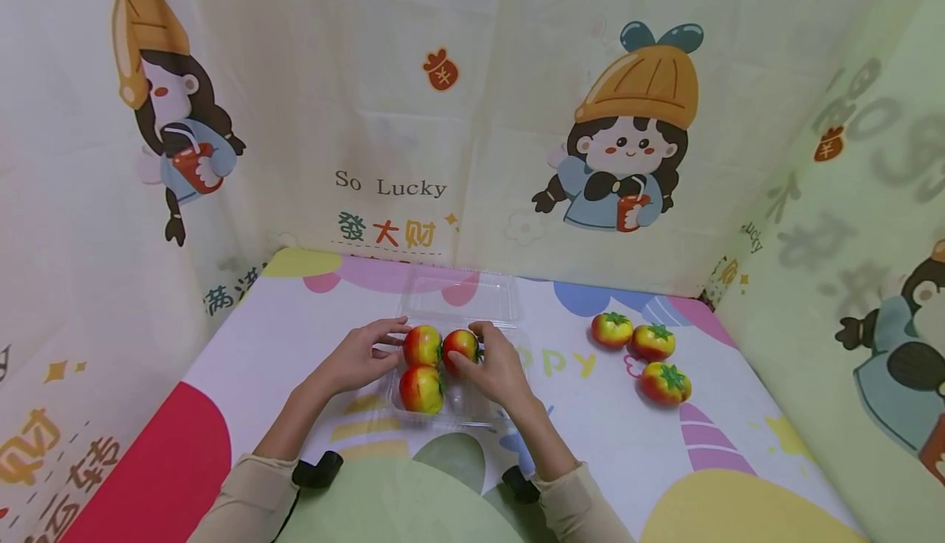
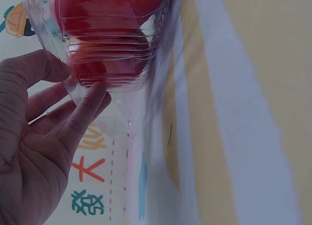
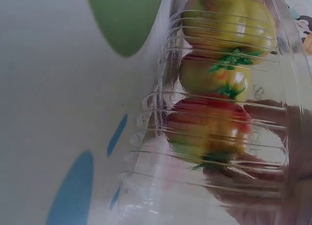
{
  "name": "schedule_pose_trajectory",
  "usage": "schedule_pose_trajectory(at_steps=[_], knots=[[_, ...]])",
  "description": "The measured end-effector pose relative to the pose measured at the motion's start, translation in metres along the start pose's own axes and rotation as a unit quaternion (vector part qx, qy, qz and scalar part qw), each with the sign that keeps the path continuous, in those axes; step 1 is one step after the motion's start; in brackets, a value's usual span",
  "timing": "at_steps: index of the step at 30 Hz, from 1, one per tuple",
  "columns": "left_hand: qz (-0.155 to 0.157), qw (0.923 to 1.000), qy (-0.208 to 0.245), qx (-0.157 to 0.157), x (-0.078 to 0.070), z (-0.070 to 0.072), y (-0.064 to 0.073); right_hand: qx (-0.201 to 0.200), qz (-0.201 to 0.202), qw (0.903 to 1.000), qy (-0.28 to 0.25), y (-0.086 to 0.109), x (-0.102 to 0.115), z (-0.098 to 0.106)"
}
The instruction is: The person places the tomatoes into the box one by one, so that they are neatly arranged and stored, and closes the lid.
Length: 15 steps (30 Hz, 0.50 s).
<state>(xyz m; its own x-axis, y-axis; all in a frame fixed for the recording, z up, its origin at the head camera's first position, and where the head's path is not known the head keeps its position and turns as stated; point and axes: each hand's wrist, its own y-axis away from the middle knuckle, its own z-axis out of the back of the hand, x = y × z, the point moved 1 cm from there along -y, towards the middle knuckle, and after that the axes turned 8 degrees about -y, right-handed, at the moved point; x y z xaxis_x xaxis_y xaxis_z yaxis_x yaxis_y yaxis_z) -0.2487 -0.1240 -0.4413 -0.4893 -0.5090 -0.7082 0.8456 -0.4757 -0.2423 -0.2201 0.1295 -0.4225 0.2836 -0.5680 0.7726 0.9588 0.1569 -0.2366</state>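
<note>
A clear plastic clamshell box (image 1: 476,422) lies with its lid tipped back, three red-and-yellow persimmons inside. Two persimmons, one at the back (image 1: 422,346) and one at the front (image 1: 422,390), fill its left side. My right hand (image 1: 496,367) grips a third persimmon (image 1: 460,352) in the back right part, thumb and fingers on either side of it. At the box's left edge is my left hand (image 1: 367,354). In the left wrist view, the left thumb and fingers (image 2: 90,100) hold the rim and side wall. Through the ribbed wall, the right wrist view shows the gripped persimmon (image 3: 209,125).
Three more persimmons with green tops, one at the back (image 1: 611,330), one in the middle (image 1: 653,342) and one in front (image 1: 665,384), sit right of the box. The lid (image 1: 461,297) lies behind it. A printed cloth (image 1: 487,141) walls in the table.
</note>
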Motion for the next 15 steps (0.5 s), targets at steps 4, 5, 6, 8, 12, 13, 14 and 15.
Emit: schedule_pose_trajectory(at_steps=[4,5,6,8,12,13,14,15], knots=[[0.007,1.0,-0.001,0.003,-0.001,0.0,0.0,-0.006,0.008,1.0,-0.001,0.001,0.0,0.002],[0.01,0.9999,0.001,0.003,-0.001,0.0,0.0,-0.007,0.011,0.9999,0.0,0.002,-0.001,0.002],[0.008,1.0,-0.001,0.002,-0.001,0.0,0.0,-0.008,0.014,0.9999,0.001,0.002,-0.001,0.003],[0.005,1.0,-0.001,0.002,-0.001,0.0,0.0,-0.01,0.017,0.9998,0.004,0.003,-0.001,0.004],[-0.001,1.0,0.0,0.001,0.0,0.0,0.0,-0.013,0.014,0.9998,0.006,0.004,-0.002,0.01],[0.0,1.0,0.003,0.001,0.001,0.0,0.0,-0.016,0.016,0.9997,0.006,0.005,-0.002,0.012],[-0.002,1.0,0.003,0.002,0.001,0.0,0.0,-0.019,0.019,0.9996,0.005,0.005,-0.002,0.014],[-0.001,1.0,0.004,0.002,0.001,0.0,0.0,-0.023,0.022,0.9995,0.005,0.005,-0.002,0.016]])
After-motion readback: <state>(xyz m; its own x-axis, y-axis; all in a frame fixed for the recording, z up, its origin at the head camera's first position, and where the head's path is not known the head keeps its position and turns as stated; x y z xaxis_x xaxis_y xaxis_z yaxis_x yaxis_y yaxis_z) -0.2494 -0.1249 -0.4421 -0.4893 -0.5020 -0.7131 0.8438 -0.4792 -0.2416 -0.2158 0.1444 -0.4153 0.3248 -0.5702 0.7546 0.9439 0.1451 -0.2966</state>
